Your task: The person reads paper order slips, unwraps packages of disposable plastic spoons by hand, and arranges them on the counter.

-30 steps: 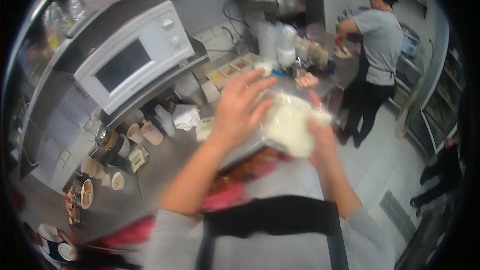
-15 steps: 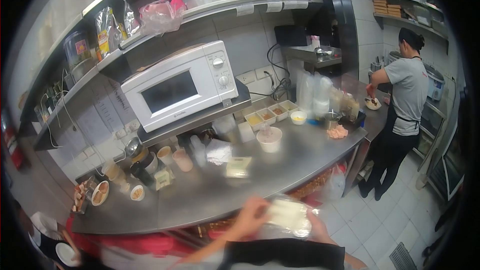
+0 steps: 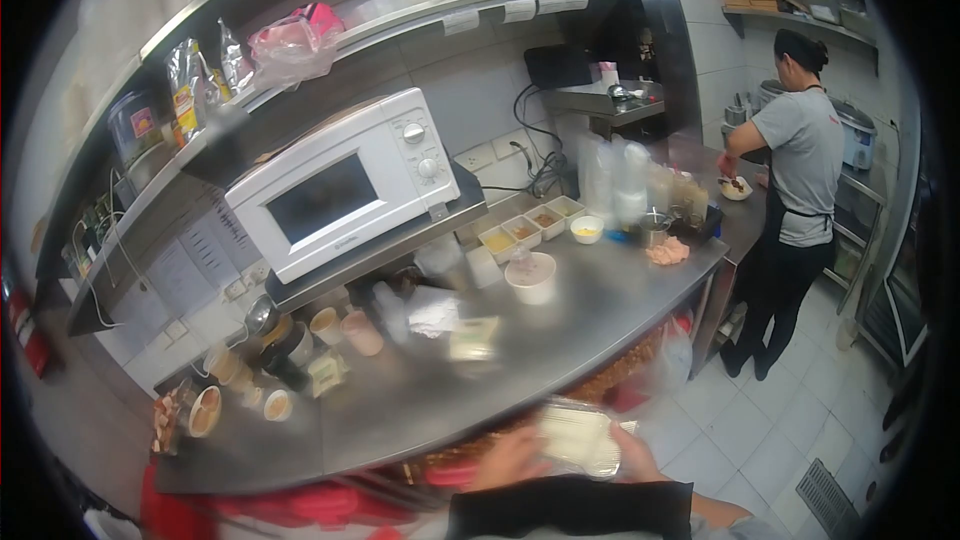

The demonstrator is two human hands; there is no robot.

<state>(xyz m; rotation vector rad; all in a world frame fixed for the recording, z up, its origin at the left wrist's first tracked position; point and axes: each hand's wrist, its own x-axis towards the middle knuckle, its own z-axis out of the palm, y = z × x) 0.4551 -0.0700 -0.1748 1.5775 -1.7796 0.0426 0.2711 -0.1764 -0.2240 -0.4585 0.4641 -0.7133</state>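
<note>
Between my hands, past the counter's front edge, is a clear plastic pack with pale, flat contents (image 3: 580,437); blur hides what they are. My left hand (image 3: 512,460) is closed at the pack's left edge, its fingers partly smeared. My right hand (image 3: 634,455) grips the opposite edge. On the steel counter (image 3: 400,410) lie two similar pale packs, one near the middle (image 3: 474,338) and another farther left (image 3: 327,373). A round white tub (image 3: 531,278) stands behind them.
A white microwave (image 3: 340,185) sits on a raised shelf. Food trays (image 3: 523,232), a small yellow-filled bowl (image 3: 587,230) and a pink cloth (image 3: 667,252) line the counter's back right. Cups and bowls are at left. A co-worker (image 3: 805,150) stands at right, handling a bowl (image 3: 736,188).
My view has shifted, so the counter sits slightly left and tilts more. My left hand has come down from above the pack to its left edge. The right hand still holds the pack.
</note>
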